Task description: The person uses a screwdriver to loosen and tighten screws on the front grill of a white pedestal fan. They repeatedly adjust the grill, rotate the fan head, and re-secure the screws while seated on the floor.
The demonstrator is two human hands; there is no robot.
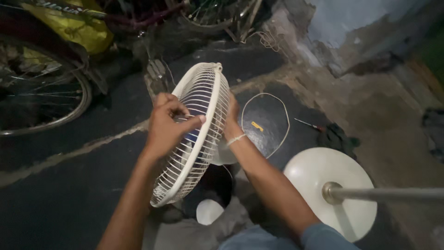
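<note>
The scene is a dim workshop corner with a dark, patched concrete floor (69, 194), streaked by a pale crack running across it. At far left stands a spoked bicycle wheel (41, 99) with a black tyre, and above it a crumpled yellow plastic bag (78, 25) hangs among frame tubes.

Left of centre, the person's left hand (169, 125) is raised over the floor. Its grip is closed in a pinch, thumb stretched out and pressed against the wires of a round white wire fan guard (196, 134), fingers curled at the near face. The guard is held edge-on and tilted, its rim running from upper right to lower left, with blue fan blades (196, 109) showing through the wires.

Just behind the guard, the right hand (231, 118) is cupped on the far side; how tightly its grip closes cannot be told, since the wires hide the fingers. A pale thread band circles that wrist.

Further right, a loop of thin white cord (286, 118) lies on the floor with a small yellow piece (257, 126) inside it, and a slim screwdriver (309, 124) beside a dark rag (340, 139). At lower right sits a round white fan base (323, 180) with a grey metal pole (388, 193) leading off right. A cracked grey wall (351, 32) rises behind.
</note>
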